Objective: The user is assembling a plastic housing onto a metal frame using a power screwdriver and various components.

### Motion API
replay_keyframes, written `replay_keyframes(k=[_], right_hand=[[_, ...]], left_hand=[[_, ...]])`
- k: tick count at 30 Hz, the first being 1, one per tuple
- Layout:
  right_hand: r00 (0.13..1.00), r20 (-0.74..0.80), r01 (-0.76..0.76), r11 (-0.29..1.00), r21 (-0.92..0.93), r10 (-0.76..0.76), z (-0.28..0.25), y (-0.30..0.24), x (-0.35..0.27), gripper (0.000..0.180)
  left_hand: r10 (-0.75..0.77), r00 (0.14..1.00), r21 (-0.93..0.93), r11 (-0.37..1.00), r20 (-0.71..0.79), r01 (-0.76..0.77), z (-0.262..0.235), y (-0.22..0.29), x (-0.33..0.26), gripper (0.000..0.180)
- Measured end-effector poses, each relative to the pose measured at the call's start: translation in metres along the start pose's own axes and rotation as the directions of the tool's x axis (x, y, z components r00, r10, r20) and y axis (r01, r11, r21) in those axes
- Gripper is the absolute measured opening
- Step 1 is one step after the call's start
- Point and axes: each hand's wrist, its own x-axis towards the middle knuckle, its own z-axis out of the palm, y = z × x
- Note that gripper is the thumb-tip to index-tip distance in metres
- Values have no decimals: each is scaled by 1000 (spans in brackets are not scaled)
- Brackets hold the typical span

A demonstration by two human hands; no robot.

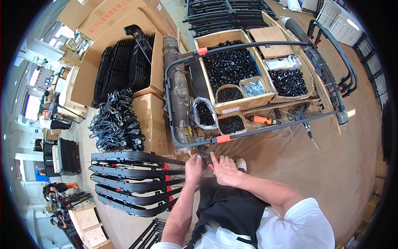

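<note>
A large dark metal tube frame [257, 45] with rounded corners and orange clips lies across the work boxes in front of me. My left hand [193, 167] is closed just below its near left corner. Beside it, my right hand [224, 169] is closed on a small tool with a red handle [211, 166] whose dark tip reaches up toward the frame's near rail [248, 133]. Both hands touch each other low in the view, over my black apron [232, 207].
Wooden boxes of small black parts [228, 66] and a bag of them [204, 113] sit inside the frame. Stacked black frames [132, 182] lie at my left, a heap of black cables [116, 124] and cardboard boxes [112, 25] beyond. An orange-handled tool [263, 120] lies on the bench.
</note>
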Motion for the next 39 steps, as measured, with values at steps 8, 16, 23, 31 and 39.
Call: replay_keyframes(k=[8,16,23,31,39], right_hand=[[995,-92,-30,983,179,47,-16,-9,-11,99],[973,-103,-187,967,174,207,-4,-30,-18,99],[929,-220,-260,949,179,296,12,-88,-5,100],[848,-274,-402,887,226,454,28,-123,13,98],[750,-264,-624,781,19,606,44,-159,52,103]], left_hand=[[10,958,-408,906,285,112,-22,-10,17,32],[87,993,368,923,85,-113,-52,91,21,39],[459,829,860,228,319,-457,-65,83,95,52],[518,748,657,399,415,-640,-59,69,117,40],[486,814,696,463,319,-549,-50,72,120,42]])
